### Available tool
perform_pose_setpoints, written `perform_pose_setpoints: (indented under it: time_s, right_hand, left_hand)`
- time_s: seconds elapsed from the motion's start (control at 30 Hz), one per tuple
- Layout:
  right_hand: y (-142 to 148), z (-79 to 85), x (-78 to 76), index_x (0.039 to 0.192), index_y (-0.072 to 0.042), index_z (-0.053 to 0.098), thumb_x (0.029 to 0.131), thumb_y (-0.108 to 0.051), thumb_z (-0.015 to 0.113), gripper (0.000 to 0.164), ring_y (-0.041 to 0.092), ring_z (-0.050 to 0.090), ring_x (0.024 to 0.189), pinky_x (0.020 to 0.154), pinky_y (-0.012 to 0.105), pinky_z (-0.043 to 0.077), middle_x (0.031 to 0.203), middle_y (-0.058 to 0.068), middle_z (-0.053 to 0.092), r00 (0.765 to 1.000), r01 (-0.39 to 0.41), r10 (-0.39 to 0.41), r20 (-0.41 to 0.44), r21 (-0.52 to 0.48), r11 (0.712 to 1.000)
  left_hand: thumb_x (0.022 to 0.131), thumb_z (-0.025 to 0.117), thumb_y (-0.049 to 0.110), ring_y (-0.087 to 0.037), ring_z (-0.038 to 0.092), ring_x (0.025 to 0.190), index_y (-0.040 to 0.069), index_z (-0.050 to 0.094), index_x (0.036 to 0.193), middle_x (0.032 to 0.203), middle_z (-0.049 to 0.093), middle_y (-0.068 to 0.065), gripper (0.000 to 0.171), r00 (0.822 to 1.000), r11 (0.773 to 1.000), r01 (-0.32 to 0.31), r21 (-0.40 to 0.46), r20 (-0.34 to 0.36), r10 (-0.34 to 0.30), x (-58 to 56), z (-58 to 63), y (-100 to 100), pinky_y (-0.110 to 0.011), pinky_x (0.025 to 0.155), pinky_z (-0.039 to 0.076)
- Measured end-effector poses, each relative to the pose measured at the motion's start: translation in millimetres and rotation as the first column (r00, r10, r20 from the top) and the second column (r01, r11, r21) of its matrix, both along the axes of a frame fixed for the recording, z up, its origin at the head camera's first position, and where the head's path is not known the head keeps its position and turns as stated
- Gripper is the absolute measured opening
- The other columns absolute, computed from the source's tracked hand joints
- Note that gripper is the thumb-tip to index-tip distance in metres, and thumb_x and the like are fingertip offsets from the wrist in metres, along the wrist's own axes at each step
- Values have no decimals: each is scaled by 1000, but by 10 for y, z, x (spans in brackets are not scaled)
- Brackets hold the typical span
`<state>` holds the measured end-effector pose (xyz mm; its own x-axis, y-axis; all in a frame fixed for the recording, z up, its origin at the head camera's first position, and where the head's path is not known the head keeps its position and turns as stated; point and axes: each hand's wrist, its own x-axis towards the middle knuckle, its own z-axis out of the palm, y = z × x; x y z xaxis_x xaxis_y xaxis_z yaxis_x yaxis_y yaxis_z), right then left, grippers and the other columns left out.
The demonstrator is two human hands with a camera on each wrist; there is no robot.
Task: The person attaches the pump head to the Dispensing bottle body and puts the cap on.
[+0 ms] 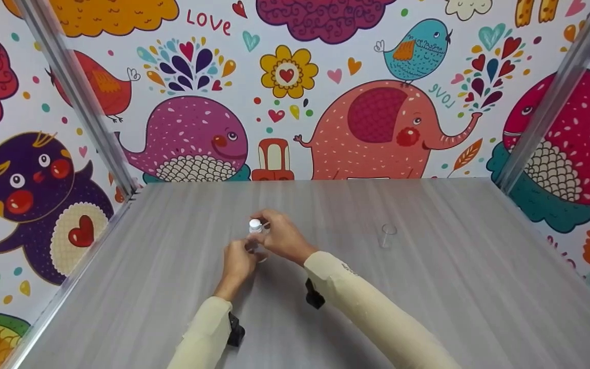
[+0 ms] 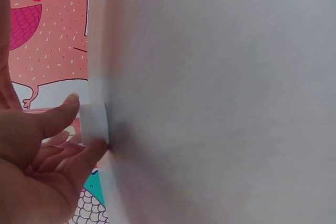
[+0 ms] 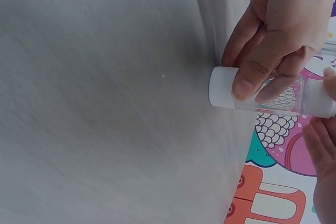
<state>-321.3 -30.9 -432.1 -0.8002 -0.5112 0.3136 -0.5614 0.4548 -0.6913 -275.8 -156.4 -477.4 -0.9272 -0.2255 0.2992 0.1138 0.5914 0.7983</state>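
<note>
A clear cylindrical bottle (image 3: 283,95) with a white base and a white upper part stands upright on the table, its white top (image 1: 255,225) showing above the hands. My left hand (image 1: 238,261) grips it low down; in the left wrist view the thumb and fingers of this hand (image 2: 47,156) pinch the white base (image 2: 94,124). Higher up, my right hand (image 1: 283,238) holds the white upper part, with fingertips on both sides of it in the right wrist view. Fingers hide some of the clear body in the head view.
To the right on the grey wood-grain table (image 1: 428,307) stands a small clear cylinder, like a little glass or cover (image 1: 388,236). Patterned walls (image 1: 285,118) close off the back and sides, with metal posts (image 1: 80,97) at the corners.
</note>
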Motion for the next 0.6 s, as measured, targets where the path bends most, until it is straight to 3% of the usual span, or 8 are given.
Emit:
perform_pose_setpoints:
  time_s: [0.17, 0.33, 0.6]
  right_hand:
    - [18, 24, 0, 133, -7, 59, 92, -30, 72, 49, 22, 63, 116, 100, 34, 53, 129, 9, 65, 1000, 4, -4, 17, -1, 1000]
    - [37, 59, -20, 131, -7, 62, 91, -17, 65, 42, 26, 62, 118, 102, 41, 52, 132, 11, 63, 999, -37, 38, 20, -42, 998]
    - [36, 2, -20, 127, -7, 64, 90, -4, 65, 38, 23, 67, 111, 100, 36, 53, 126, 8, 68, 995, -61, 64, 75, -47, 997]
  left_hand:
    - [74, 79, -5, -37, 74, 91, -8, 75, 92, 92, 76, -24, 19, 1000, 1000, 12, 13, -26, -12, 4, -2, -2, -48, 81, 58]
    - [74, 81, 0, -37, 73, 91, -7, 75, 91, 92, 76, -23, 19, 1000, 1000, 9, -21, 12, -8, -8, 17, 3, -49, 81, 57]
    - [74, 78, -3, -34, 74, 90, -6, 76, 93, 94, 76, -23, 19, 1000, 1000, 3, -17, 19, -3, -6, 11, 16, -46, 77, 58]
